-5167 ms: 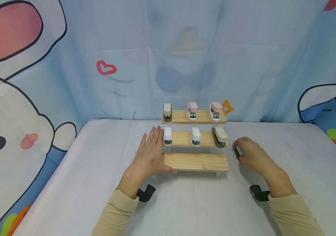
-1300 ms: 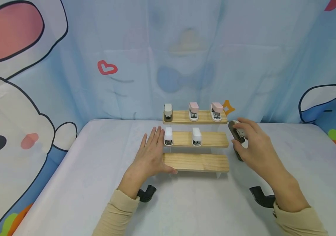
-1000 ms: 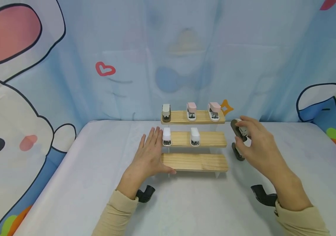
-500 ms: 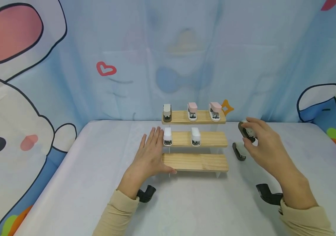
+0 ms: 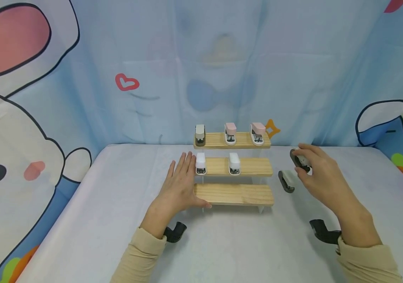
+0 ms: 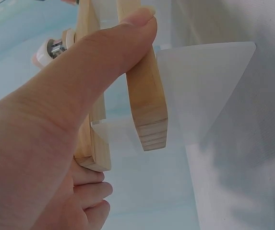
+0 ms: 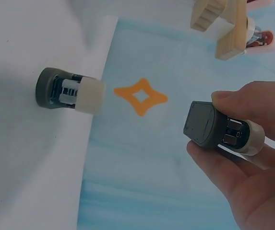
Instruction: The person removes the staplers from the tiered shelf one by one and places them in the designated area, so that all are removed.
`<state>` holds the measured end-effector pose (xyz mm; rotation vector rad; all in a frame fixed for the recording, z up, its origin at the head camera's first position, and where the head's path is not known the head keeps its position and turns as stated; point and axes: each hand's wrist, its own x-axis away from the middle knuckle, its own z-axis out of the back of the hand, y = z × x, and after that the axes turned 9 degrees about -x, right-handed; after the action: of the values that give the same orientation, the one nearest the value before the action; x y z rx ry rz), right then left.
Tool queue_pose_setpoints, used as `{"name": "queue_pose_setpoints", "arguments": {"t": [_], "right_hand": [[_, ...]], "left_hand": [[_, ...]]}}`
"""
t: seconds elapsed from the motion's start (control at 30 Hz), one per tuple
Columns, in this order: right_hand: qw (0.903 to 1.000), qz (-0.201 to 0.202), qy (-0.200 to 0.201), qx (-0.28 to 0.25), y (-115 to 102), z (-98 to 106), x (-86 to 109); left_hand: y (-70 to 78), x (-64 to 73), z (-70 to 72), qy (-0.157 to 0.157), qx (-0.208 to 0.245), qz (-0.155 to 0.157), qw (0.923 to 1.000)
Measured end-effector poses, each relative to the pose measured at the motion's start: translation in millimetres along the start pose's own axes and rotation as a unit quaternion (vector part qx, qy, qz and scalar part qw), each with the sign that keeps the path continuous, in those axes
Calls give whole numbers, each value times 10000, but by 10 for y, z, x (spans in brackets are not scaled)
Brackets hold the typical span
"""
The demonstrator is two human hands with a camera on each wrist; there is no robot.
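Observation:
My right hand [image 5: 323, 177] pinches a small stapler [image 7: 223, 127] with a dark grey base and off-white top, between thumb and fingers, to the right of the wooden rack. A matching stapler [image 5: 286, 181] rests on the white table just left of that hand; in the right wrist view this stapler [image 7: 70, 90] lies apart from the held one. Along the rack's left side, my left hand [image 5: 176, 186] lies with straight fingers. Its thumb [image 6: 137, 28] rests on the front of the lowest wooden shelf [image 5: 235, 194].
The middle shelf [image 5: 254, 167] bears two white staplers [image 5: 234, 163] towards its left and centre. On the top shelf [image 5: 215, 139] stand a grey-white stapler [image 5: 200, 134] and two pink ones [image 5: 257, 133]. A printed blue curtain [image 5: 222, 70] hangs behind the table.
The right hand has taken the grey stapler off the middle shelf's right end and carried it rightward, clear of the one on the table. The left hand keeps its place.

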<state>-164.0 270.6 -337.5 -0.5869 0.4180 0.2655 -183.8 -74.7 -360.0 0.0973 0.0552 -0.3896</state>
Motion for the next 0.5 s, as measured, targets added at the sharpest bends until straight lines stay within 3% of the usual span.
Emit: {"name": "queue_pose_setpoints", "arguments": {"t": [0.5], "right_hand": [[9983, -414, -412, 72, 302, -32, 8]], "left_hand": [[6, 9, 0, -3, 0, 20, 10000]]}}
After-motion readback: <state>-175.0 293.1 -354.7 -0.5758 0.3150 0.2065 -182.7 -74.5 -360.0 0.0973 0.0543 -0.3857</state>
